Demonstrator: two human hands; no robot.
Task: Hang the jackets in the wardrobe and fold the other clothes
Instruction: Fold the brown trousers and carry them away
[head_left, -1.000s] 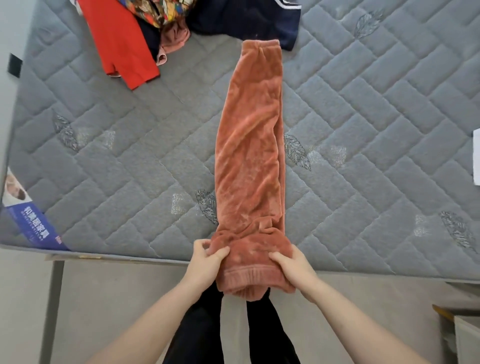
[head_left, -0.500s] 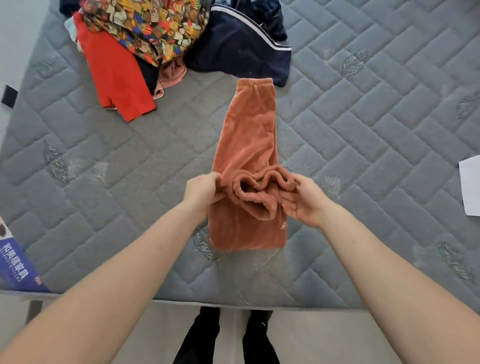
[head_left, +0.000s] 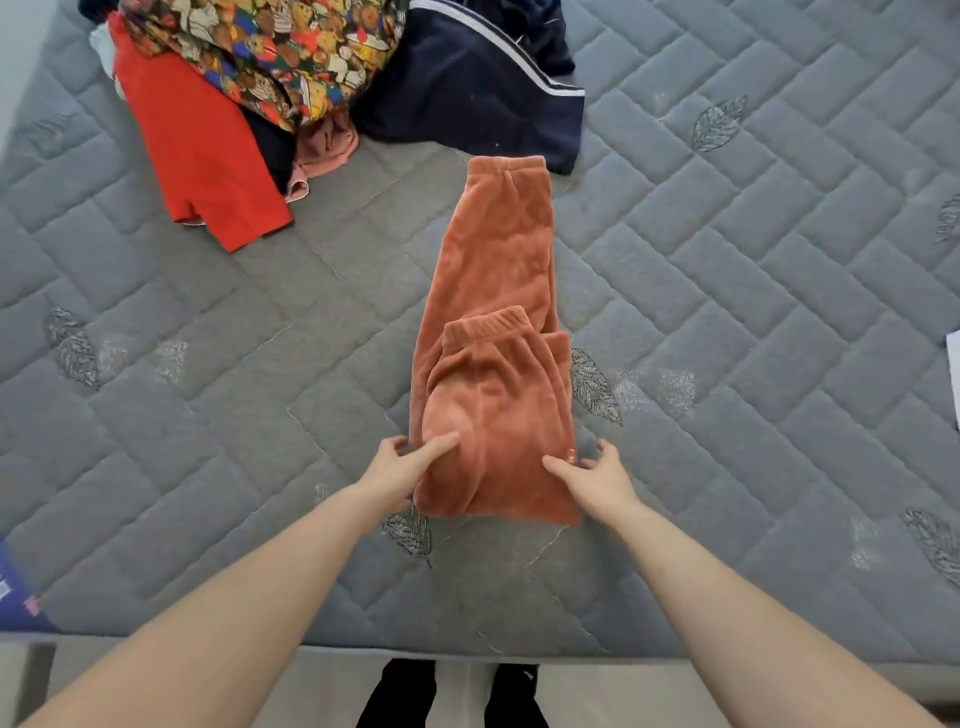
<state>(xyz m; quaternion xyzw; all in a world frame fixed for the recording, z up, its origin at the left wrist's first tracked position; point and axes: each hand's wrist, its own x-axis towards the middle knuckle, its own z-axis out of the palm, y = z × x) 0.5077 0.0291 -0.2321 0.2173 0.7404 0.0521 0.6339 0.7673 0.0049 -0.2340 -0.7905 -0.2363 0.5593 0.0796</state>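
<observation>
Rust-orange fleece trousers (head_left: 493, 332) lie lengthwise on the grey quilted mattress (head_left: 727, 312), their near end doubled over so the elastic waistband sits mid-length. My left hand (head_left: 402, 465) rests at the fold's near left corner, its fingers straight on the fabric. My right hand (head_left: 592, 470) lies at the near right corner with spread fingers touching the cloth. Neither hand grips anything.
A heap of clothes sits at the far left: a red garment (head_left: 202, 156), a colourful bear-print jacket (head_left: 280, 47), a pink piece (head_left: 324, 150) and a navy jacket with white stripes (head_left: 478, 88). A white sheet (head_left: 953, 374) lies at the right edge.
Both hands carried the waistband end forward over the trouser legs, laid it down and let go. They have drawn back to the near fold.
</observation>
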